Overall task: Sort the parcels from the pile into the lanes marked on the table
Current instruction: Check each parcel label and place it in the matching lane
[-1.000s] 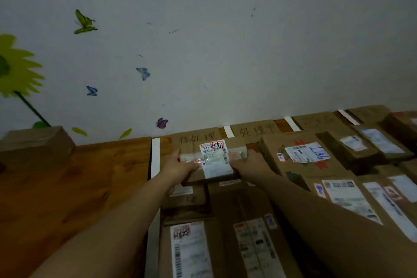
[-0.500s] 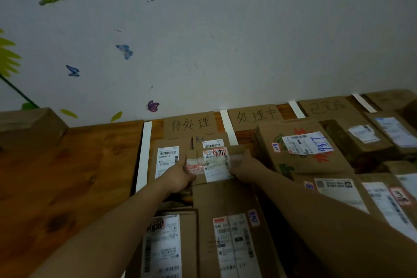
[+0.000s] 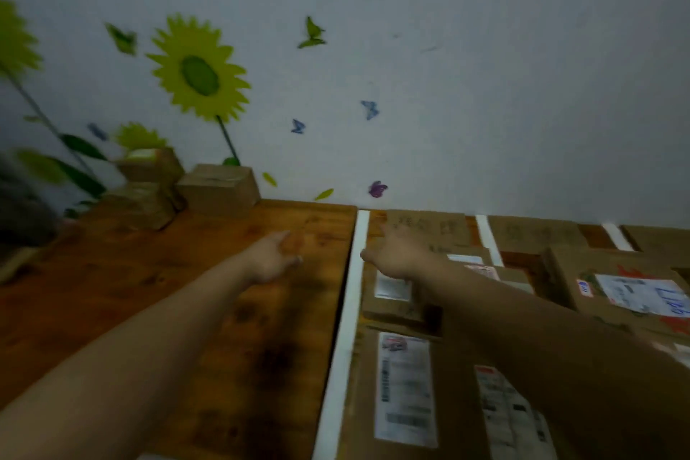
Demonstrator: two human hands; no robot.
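Left hand, right hand newly empty

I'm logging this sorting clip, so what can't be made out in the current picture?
Head view only.
Lane sign writing: unreadable through motion blur.
Parcel label print: blurred and too small.
Parcels under the right forearm: hidden by it.
Pile at far left: smeared, so the parcel count is unclear.
Third lane sign: cut off by the right edge.

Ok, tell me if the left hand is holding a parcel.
Empty: the left hand reaches over the bare wood of the table, fingers straight, holding nothing.
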